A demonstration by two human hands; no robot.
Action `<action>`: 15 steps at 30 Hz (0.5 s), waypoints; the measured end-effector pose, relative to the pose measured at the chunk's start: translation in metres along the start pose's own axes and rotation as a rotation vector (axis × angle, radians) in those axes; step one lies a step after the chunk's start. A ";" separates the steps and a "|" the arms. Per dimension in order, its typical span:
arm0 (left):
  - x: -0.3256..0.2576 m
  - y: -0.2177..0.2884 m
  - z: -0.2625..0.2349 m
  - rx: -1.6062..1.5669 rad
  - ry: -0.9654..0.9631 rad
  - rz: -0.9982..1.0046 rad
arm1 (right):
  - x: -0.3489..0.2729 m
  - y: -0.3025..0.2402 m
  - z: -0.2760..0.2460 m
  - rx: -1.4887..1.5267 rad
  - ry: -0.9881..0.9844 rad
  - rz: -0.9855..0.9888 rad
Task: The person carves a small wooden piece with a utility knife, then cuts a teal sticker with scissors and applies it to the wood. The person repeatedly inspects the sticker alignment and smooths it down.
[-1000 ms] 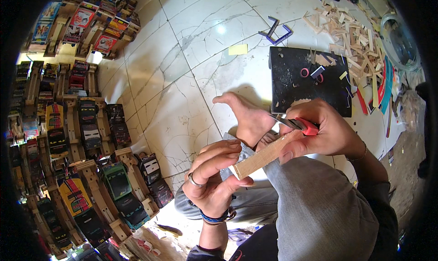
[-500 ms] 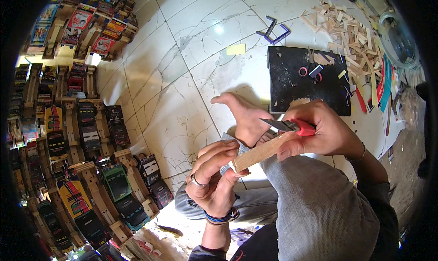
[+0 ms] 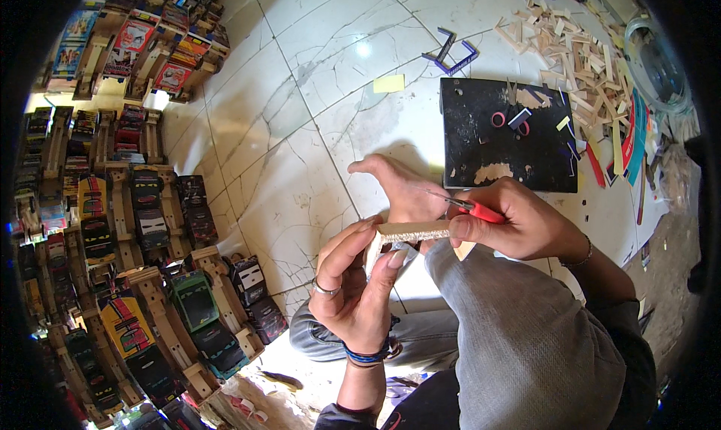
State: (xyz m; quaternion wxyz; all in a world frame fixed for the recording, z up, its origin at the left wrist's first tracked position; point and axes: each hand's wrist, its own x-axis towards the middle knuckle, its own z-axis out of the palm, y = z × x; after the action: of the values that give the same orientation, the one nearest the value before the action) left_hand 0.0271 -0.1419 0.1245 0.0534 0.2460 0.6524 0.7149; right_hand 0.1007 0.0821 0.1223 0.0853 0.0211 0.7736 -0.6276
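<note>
crosswise, wooden strip level between left hand and right hand

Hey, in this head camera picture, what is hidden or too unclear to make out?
- Head view: the right hand hides most of the red-handled cutter.
- The near end of the flat wooden strip sits behind the left hand's fingers.
- Small painted wooden toy vehicles darken and get cut off at the picture's left rim.
</note>
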 end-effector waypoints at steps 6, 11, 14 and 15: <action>0.002 0.001 0.008 0.116 0.049 -0.027 | 0.001 0.003 0.004 0.102 0.012 -0.002; 0.002 -0.008 0.018 -0.034 0.098 -0.234 | -0.003 0.008 0.006 0.205 0.009 0.143; 0.010 -0.026 0.020 0.154 0.060 -0.163 | 0.000 0.028 0.009 0.034 0.033 0.019; 0.011 -0.031 0.020 0.135 0.054 -0.200 | -0.001 0.036 0.008 -0.026 0.038 0.042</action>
State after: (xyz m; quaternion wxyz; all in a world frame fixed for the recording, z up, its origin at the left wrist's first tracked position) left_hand 0.0180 -0.1150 0.0989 0.0901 0.1633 0.7217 0.6666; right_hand 0.1072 0.0820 0.0856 0.0840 0.0481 0.7827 -0.6149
